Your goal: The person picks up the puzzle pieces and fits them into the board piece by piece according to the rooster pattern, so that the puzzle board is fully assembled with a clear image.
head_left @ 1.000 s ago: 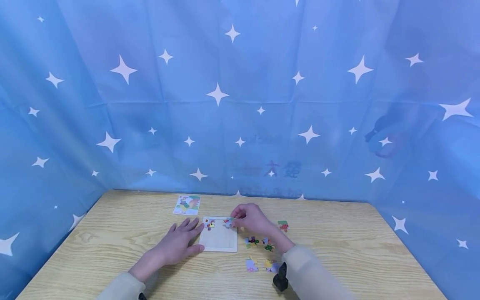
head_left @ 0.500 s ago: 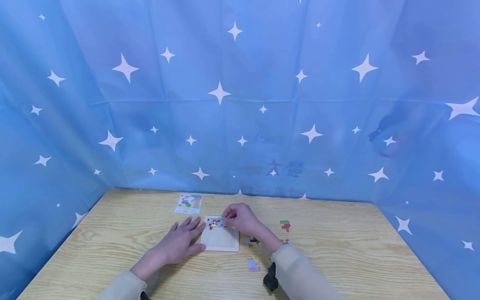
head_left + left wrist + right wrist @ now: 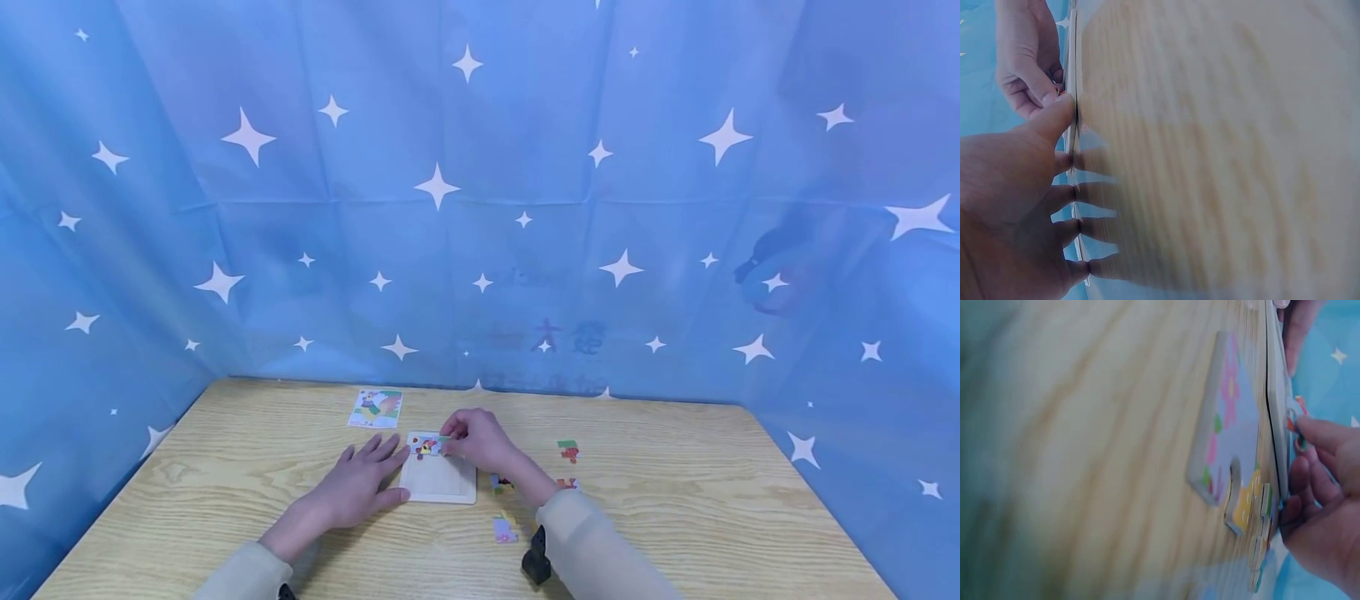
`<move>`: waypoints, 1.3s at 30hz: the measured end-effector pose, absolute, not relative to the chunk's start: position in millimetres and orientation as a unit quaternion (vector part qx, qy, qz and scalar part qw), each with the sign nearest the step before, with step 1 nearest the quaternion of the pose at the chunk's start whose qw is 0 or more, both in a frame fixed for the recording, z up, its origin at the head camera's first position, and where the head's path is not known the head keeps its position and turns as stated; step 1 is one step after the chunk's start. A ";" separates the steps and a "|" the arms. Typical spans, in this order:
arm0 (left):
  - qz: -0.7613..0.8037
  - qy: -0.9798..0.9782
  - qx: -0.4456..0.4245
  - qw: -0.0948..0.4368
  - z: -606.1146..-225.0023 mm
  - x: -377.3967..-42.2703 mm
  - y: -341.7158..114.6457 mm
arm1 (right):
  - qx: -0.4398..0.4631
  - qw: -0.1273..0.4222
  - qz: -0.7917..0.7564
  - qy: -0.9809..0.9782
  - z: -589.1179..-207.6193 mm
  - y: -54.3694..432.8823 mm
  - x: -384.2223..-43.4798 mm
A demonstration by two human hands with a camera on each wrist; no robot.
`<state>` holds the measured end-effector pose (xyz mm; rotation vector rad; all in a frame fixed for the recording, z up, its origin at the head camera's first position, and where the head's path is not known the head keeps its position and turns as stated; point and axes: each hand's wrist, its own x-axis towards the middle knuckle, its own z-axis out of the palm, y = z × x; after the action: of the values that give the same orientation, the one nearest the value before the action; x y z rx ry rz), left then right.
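Pale wood grain runs across the table (image 3: 225, 475) under my left hand (image 3: 358, 493), which rests palm down with its fingers spread apart, thumb and forefinger at the left edge of a white-rimmed tray (image 3: 438, 483). With my right hand (image 3: 480, 442) I pinch a puzzle piece (image 3: 441, 444) between thumb and fingers at the far side of that tray, right beside the colourful piece (image 3: 417, 445) in its far left corner. Whether the pinched one lies flat or sits slightly raised, I cannot tell. To the right of the tray lie loose pieces: a lilac piece with a pink flower (image 3: 1232, 419), a yellow piece (image 3: 1244, 503) just beside it, a dark piece (image 3: 501, 483) partly behind my forearm, and a green-and-red piece (image 3: 568, 452) farther out. Beyond my left fingertips, a picture card (image 3: 375, 409) lies face up. My sleeves (image 3: 607, 542) are light, and a blue curtain (image 3: 435, 267) with white stars hangs behind the table.
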<state>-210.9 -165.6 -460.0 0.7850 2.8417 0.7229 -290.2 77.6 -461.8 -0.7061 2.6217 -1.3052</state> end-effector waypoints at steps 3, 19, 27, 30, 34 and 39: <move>0.240 0.934 0.260 0.050 -463.4 -212.0 -166.7 | -0.233 0.063 -0.426 0.872 -462.8 76.2 -290.5; 0.230 0.938 0.252 0.057 -458.0 -210.2 -164.3 | -0.234 0.038 -0.384 0.892 -462.4 72.3 -287.7; 0.231 0.939 0.247 0.066 -451.7 -207.7 -162.6 | -0.238 0.032 -0.363 0.900 -465.7 71.7 -288.5; 0.234 0.938 0.248 0.063 -453.2 -208.6 -162.8 | -0.242 0.031 -0.358 0.902 -466.5 72.2 -288.6; 0.233 0.938 0.253 0.052 -457.6 -210.0 -164.2 | -0.248 0.028 -0.356 0.900 -466.6 72.5 -289.3; 0.229 0.939 0.252 0.048 -458.7 -209.7 -164.4 | -0.260 0.024 -0.348 0.900 -467.3 73.3 -290.1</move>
<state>-209.7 -164.4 -458.7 0.7682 2.8629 0.6982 -290.1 73.3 -467.3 -0.8045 2.7860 -1.0765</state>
